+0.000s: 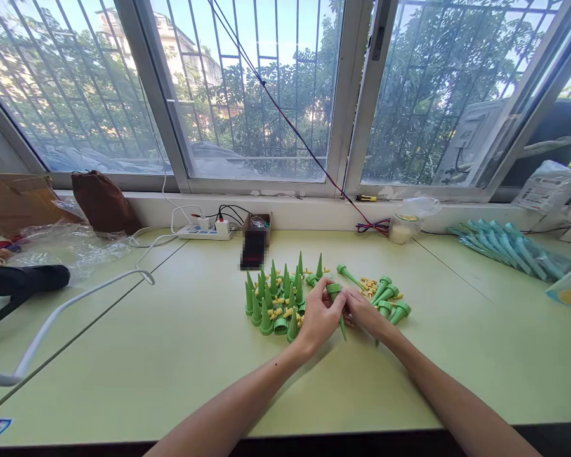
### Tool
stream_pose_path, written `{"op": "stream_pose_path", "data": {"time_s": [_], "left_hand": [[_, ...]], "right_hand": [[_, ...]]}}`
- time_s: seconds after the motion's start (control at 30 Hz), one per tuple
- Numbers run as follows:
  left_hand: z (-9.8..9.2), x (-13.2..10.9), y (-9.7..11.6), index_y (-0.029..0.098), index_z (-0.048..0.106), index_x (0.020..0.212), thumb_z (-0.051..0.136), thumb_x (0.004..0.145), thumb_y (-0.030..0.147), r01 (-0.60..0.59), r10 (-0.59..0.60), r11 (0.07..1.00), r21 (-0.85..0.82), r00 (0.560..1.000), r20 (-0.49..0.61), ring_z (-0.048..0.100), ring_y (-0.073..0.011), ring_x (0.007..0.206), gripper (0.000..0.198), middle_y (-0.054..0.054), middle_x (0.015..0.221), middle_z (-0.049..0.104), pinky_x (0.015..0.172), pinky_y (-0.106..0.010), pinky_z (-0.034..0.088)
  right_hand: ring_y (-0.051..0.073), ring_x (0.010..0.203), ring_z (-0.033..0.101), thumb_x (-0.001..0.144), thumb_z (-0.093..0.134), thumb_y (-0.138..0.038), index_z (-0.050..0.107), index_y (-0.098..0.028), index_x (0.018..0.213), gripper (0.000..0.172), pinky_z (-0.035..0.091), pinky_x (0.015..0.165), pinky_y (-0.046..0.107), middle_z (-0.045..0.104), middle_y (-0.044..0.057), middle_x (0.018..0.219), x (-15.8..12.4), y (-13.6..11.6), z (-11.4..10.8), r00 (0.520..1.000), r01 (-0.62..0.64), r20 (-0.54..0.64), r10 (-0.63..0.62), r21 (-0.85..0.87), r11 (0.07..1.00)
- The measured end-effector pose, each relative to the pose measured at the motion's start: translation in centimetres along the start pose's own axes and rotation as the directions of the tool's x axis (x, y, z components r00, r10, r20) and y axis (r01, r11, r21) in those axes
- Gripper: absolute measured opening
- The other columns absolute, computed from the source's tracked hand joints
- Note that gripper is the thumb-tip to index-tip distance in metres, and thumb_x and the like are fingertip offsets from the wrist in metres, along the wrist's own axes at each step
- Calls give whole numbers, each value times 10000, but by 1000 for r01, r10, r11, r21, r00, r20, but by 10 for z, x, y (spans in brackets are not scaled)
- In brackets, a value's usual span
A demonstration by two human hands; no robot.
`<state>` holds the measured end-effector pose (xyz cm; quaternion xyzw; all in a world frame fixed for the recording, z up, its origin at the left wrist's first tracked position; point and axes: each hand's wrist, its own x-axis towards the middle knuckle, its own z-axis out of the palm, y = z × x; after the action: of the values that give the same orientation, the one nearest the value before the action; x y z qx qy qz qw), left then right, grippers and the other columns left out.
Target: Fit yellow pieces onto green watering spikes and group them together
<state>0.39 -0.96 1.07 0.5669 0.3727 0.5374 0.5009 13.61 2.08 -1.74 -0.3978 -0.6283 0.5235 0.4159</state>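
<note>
My left hand (318, 315) is closed around a green plastic plant-watering spike (334, 290), its wide collar up and its tip pointing down below the fingers. Fingertips of my right hand (365, 313) press together against the side of that spike; whatever lies between them is hidden. Left of my hands stands a cluster of green spikes (265, 320), mostly tips up, with small yellow valves (276, 312) among them. To the right, several spikes (400, 311) lie tilted beside a heap of yellow valves (368, 287).
Along the sill are a power strip (204, 233), a small dark box (259, 223) and a jar (403, 230). Light-blue plastic-wrapped pieces (514, 247) lie at the far right. A white bent tube (76, 311) and a black cylinder (26, 279) occupy the left.
</note>
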Motion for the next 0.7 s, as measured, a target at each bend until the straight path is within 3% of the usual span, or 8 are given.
{"op": "stream_pose_path", "data": {"time_s": [0.37, 0.7], "left_hand": [[2, -2, -4, 216, 488, 822, 651, 852, 350, -35, 39, 994, 105, 999, -36, 422, -81, 443, 213, 85, 559, 458, 432, -180, 324], [0, -1, -4, 209, 506, 845, 603, 889, 342, -108, 106, 984, 142, 994, 23, 480, -109, 543, 170, 61, 618, 494, 512, -198, 370]], "right_hand": [[132, 440, 369, 914, 534, -486, 455, -236, 534, 462, 282, 435, 276, 439, -21, 462, -1, 0, -5, 999, 36, 1, -36, -116, 993], [101, 379, 338, 842, 586, -633, 441, -235, 580, 499, 273, 368, 251, 376, -53, 469, 0, 1, -1, 995, -93, 45, 90, 95, 991]]}}
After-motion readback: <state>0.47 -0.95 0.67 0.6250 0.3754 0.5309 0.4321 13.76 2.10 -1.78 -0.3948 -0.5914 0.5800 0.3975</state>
